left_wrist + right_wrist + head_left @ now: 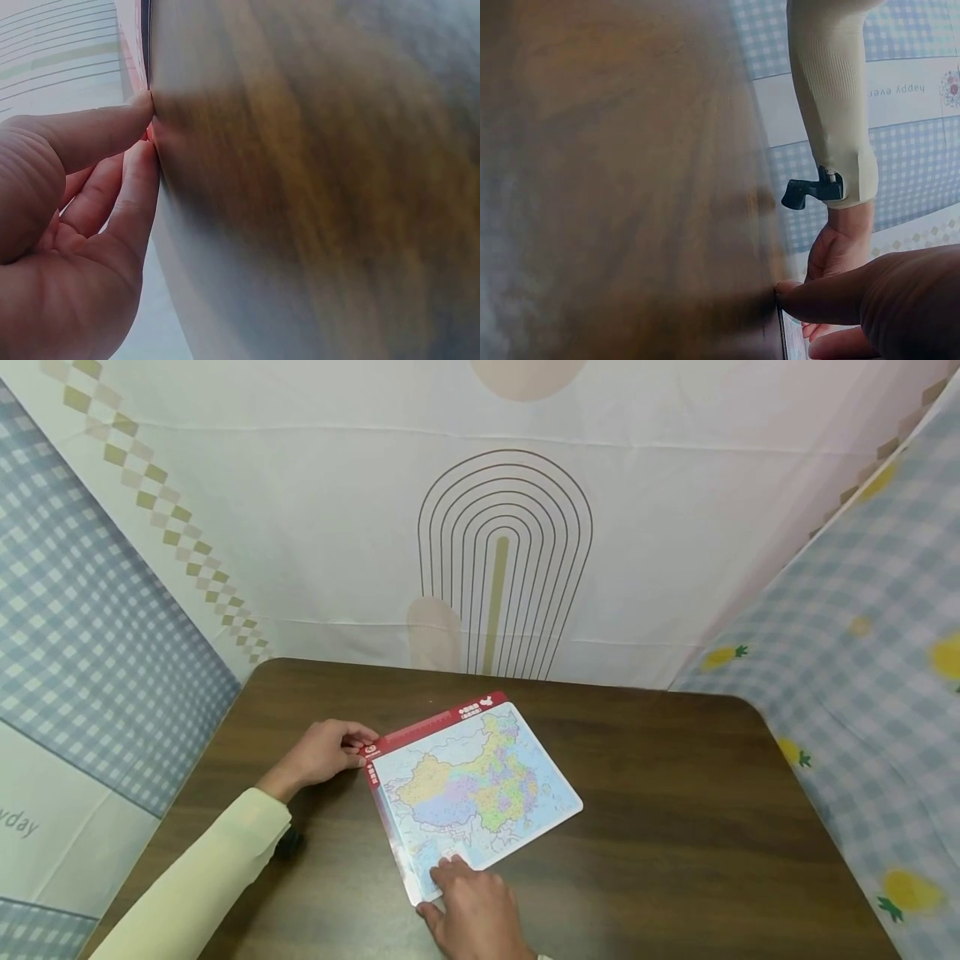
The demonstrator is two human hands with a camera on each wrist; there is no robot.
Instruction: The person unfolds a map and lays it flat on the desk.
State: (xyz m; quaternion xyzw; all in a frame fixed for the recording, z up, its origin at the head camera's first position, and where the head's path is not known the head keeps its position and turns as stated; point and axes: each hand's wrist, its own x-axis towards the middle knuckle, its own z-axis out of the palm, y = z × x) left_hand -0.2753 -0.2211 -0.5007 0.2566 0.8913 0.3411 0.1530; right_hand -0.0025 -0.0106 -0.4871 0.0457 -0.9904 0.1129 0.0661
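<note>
Glossy map board [472, 785], dark wood-grain table [675, 827]

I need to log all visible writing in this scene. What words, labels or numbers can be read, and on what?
"happy eve...", upside down, on the blue-checked cloth wall in the right wrist view.
"...wday", cut off, on the same kind of cloth at the head view's left edge.
White print on the red border of the colourful map puzzle board: too small to read.
No numbers legible.

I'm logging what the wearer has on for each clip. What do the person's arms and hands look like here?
The left arm wears a long, pale cream sleeve of finely ribbed knit, ending at the wrist. A small black clip-like mount sits at its cuff. The left hand is bare: no glove, ring or watch shows. The right hand is bare too; only a sliver of pale cuff shows at the picture's bottom edge.
</note>
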